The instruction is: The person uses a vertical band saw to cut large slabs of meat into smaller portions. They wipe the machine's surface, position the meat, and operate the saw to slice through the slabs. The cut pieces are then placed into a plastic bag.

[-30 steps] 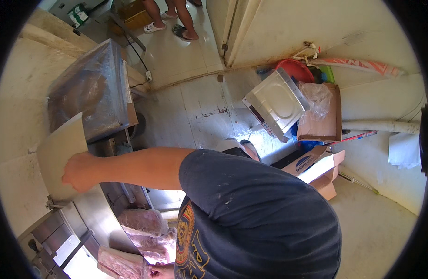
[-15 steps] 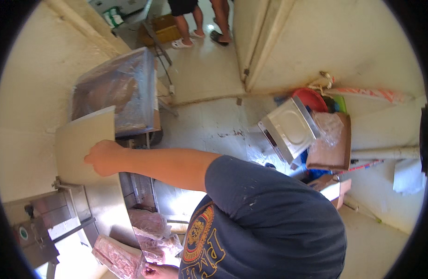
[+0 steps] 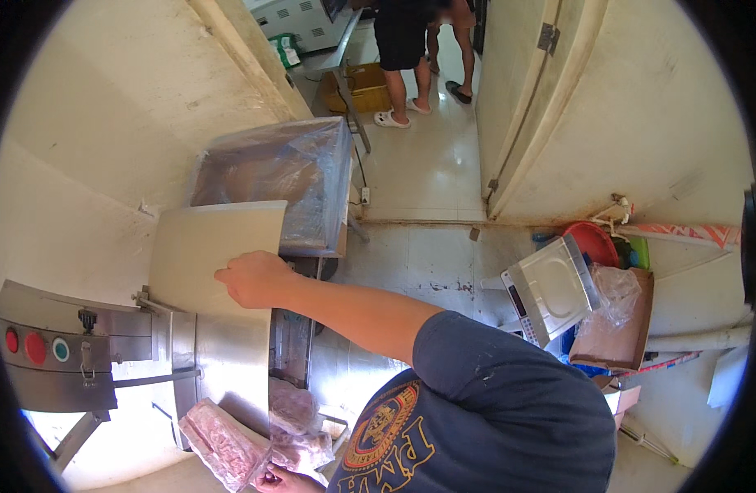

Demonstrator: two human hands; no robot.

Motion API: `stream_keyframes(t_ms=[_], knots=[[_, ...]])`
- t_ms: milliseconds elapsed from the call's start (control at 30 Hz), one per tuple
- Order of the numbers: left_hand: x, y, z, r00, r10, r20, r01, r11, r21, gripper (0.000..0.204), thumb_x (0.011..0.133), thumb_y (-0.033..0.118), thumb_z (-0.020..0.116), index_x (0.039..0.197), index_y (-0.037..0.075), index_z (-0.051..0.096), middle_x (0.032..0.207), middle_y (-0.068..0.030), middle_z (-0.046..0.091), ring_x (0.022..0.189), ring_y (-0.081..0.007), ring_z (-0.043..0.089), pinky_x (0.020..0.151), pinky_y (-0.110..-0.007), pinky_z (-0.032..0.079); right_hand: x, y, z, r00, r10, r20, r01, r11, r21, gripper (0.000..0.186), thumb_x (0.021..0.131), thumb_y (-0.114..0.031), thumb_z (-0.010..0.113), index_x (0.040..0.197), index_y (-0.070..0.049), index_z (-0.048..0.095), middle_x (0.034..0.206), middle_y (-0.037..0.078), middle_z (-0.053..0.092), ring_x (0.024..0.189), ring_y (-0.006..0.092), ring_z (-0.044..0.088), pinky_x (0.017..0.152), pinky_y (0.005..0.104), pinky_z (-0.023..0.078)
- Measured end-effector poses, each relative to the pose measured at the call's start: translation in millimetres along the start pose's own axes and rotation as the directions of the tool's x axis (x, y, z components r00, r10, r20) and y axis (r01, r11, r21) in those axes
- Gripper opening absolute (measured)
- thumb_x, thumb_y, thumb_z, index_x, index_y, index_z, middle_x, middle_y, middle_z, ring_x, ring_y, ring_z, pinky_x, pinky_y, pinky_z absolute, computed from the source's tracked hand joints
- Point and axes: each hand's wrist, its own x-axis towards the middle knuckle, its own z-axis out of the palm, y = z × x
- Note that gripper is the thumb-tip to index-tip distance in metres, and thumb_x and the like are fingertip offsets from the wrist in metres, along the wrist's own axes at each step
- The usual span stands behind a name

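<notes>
Metal lid under flat left hand

Single head-worn fisheye view, looking steeply down and somewhat forward over the wearer's own shoulder and dark T-shirt, which fills the lower centre at closest range. The left hand lies at arm's length in mid-frame, over the steel machine on the left. The floor sits farther below, and the doorway with standing legs lies farthest, at the top. Straight edges of wall and door bow toward the dark circular rim. No second view is provided, so no overlap applies.
</notes>
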Motion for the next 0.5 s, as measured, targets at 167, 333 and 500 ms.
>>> stream_keyframes(t_ms=[167, 333, 500], knots=[[5.8, 1.5, -2.3, 1.0, 0.012, 0.028, -0.012, 1.0, -0.003, 0.043, 0.1, 0.036, 0.07, 0.113, -0.001, 0.055, 0.103, -0.0119, 0.053, 0.094, -0.0243, 0.05, 0.089, -0.039, 0.045, -2.6, 0.3, 0.5, 0.997, -0.002, -0.074, 0.002, 1.0, 0.006, 0.023, 0.088, -0.02, 0.06, 0.106, -0.012, 0.072, 0.084, 0.012, 0.069, 0.085, 0.0341, 0.07, 0.075, 0.0509, 0.056], [17.1, -19.4, 4.1, 0.995, 0.099, -0.003, -0.098, 0.992, 0.074, 0.039, 0.1, 0.034, 0.069, 0.109, -0.003, 0.057, 0.103, -0.014, 0.054, 0.092, -0.0254, 0.051, 0.087, -0.04, 0.045, -0.9, 3.0, 1.3, 0.996, -0.029, -0.09, 0.037, 0.995, 0.093, 0.022, 0.086, -0.018, 0.062, 0.105, -0.012, 0.072, 0.084, 0.014, 0.07, 0.083, 0.0352, 0.069, 0.073, 0.0498, 0.055], [16.4, -21.8, 4.0, 0.983, 0.173, 0.054, -0.177, 0.98, 0.088, 0.039, 0.101, 0.033, 0.069, 0.109, -0.003, 0.057, 0.103, -0.0142, 0.054, 0.092, -0.0259, 0.051, 0.087, -0.04, 0.045, -66.1, 9.2, 1.3, 0.957, -0.025, -0.291, 0.144, 0.907, 0.395, 0.021, 0.089, -0.017, 0.062, 0.106, -0.011, 0.072, 0.089, 0.016, 0.072, 0.084, 0.0373, 0.069, 0.073, 0.0498, 0.054]])
